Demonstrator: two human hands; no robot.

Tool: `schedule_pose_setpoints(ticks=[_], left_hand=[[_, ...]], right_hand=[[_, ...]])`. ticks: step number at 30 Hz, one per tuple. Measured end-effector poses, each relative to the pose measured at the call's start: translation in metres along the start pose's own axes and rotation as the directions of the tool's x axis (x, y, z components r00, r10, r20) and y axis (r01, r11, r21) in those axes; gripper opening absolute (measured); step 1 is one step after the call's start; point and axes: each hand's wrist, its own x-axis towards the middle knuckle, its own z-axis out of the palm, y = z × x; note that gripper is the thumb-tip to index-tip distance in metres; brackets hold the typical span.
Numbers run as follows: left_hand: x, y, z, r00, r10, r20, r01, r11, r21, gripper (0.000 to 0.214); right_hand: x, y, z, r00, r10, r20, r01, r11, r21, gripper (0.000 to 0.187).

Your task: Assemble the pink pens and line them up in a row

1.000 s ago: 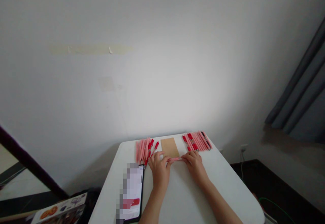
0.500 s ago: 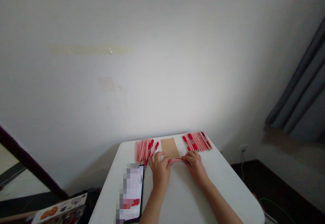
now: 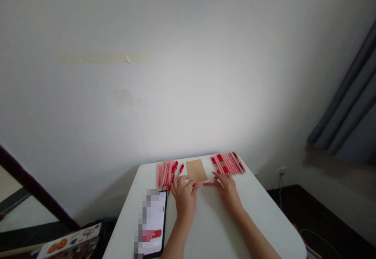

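Note:
Above the table's middle, my left hand (image 3: 185, 196) pinches the pink barrel of a pen (image 3: 200, 183), whose pale thin end points right. My right hand (image 3: 226, 188) grips a darker pink pen cap (image 3: 209, 184), just beside that pale end. Barrel and cap look apart, though the fingers hide part of both. Behind the hands lies a brown paper sheet (image 3: 196, 169). To the left is a row of pink and red pens (image 3: 165, 172), with one red pen (image 3: 179, 169) slightly separate. Another row of pink, red and black pens (image 3: 230, 163) lies at the back right.
A phone (image 3: 155, 223) with a lit screen lies on the white table (image 3: 211, 227), left of my left forearm. The wall (image 3: 188, 94) rises behind the table. A printed box (image 3: 70, 243) stands low at the left, and a grey curtain (image 3: 346, 106) hangs at the right.
The pen between my hands has come apart into barrel and cap, showing a pale thin end. My right hand has shifted slightly right and its fingers are more spread.

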Motion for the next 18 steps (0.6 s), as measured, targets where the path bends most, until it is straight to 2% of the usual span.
schedule_pose_setpoints(ticks=[4, 10, 18], left_hand=[[0.0, 0.0, 0.0, 1.0, -0.01, -0.026, 0.01, 1.0, 0.008, 0.015], [0.0, 0.001, -0.002, 1.0, -0.018, -0.006, 0.018, 1.0, 0.02, 0.013], [0.0, -0.002, 0.001, 1.0, -0.014, -0.007, 0.014, 1.0, -0.005, 0.014]], right_hand=[[-0.001, 0.001, 0.0, 1.0, 0.027, 0.002, -0.027, 0.997, -0.07, 0.029], [-0.002, -0.005, -0.001, 0.996, 0.023, 0.09, -0.006, 0.984, -0.176, 0.018], [-0.002, -0.015, -0.005, 0.994, 0.03, 0.109, -0.007, 0.979, -0.204, 0.02]])
